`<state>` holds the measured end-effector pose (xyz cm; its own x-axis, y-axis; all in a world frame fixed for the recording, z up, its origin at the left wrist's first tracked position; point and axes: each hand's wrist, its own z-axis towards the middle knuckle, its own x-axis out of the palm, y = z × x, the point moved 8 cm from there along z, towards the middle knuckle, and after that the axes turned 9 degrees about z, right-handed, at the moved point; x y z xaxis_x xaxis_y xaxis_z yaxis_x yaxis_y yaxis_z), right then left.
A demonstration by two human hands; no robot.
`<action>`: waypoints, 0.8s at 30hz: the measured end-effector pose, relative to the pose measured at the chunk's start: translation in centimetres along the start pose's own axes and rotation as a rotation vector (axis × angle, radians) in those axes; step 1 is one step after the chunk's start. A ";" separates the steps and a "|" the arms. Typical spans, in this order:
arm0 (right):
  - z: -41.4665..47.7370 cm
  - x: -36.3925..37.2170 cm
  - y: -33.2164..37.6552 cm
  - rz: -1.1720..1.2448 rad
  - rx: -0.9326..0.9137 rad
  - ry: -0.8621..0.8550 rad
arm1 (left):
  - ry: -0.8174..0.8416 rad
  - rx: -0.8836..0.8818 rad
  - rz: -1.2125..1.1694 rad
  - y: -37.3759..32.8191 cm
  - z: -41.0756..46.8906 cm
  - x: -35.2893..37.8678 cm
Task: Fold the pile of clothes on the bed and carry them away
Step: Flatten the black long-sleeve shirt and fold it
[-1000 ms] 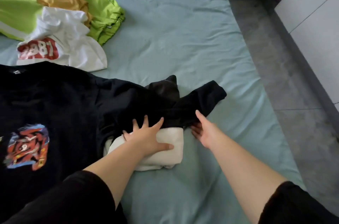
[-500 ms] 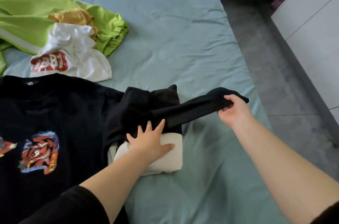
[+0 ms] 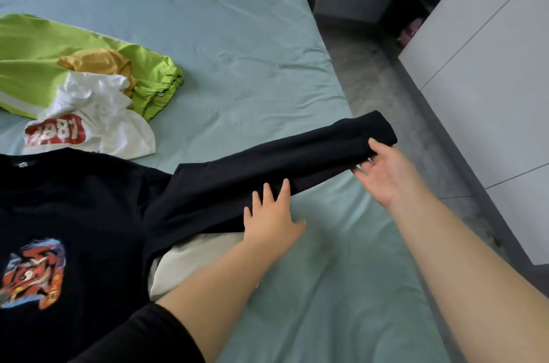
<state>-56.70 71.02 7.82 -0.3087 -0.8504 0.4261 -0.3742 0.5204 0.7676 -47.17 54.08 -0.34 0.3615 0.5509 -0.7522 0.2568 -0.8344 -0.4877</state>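
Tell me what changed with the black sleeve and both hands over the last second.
The right hand took hold of the black sleeve at its cuff and pulled it straight toward the right edge of the bed. The left hand slid off the folded cream garment onto the sleeve, fingers flat. The shirt's body and the green, yellow and white pile stayed put.

The only readable writing is white digits on a red patch (image 3: 56,132) on the crumpled white shirt (image 3: 98,113), ending in "87", the first two creased and unclear; the black shirt's (image 3: 74,199) colourful print (image 3: 32,273) and neck label (image 3: 22,164) are illegible.
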 end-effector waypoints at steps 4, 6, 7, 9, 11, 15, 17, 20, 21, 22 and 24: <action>-2.0 1.3 0.2 -0.089 -0.055 0.107 | -0.332 0.261 -0.218 -4.8 -0.9 -4.2; -3.6 3.6 -0.6 -0.204 -0.087 0.234 | -0.419 0.354 -0.322 -7.2 -1.5 -6.2; -4.3 5.0 -1.1 -0.269 -0.088 0.307 | -0.449 0.338 -0.411 -7.5 -1.5 -7.2; -5.4 6.9 -1.9 -0.350 -0.093 0.415 | -0.488 0.224 -0.674 -6.5 -1.2 -8.9; -5.8 6.7 -2.4 -0.303 -0.109 0.364 | -0.517 0.107 -0.871 -4.4 -1.0 -10.2; -7.2 2.3 -12.6 -0.150 0.237 0.132 | -0.608 0.034 -0.951 0.4 -2.0 -13.2; -10.4 3.3 -21.8 -0.213 0.594 0.271 | -0.647 0.024 -0.989 3.4 -2.8 -14.9; -13.0 8.1 -30.7 -0.029 0.782 0.374 | -0.718 -0.011 -1.056 10.3 -4.4 -17.5; -12.9 9.9 -32.5 0.061 0.762 0.345 | -0.745 -0.029 -1.053 13.1 -5.1 -18.3; -12.5 11.6 -33.9 0.140 0.728 0.295 | -0.763 -0.058 -1.041 16.3 -5.9 -18.9; -11.5 14.1 -36.3 0.274 0.651 0.173 | -0.775 -0.144 -0.994 23.3 -7.5 -19.5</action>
<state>-37.40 39.25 -8.52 -0.3433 -0.6545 0.6737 -0.7644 0.6114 0.2045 -41.51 24.04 6.28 -0.6475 0.7415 -0.1756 0.2274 -0.0320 -0.9733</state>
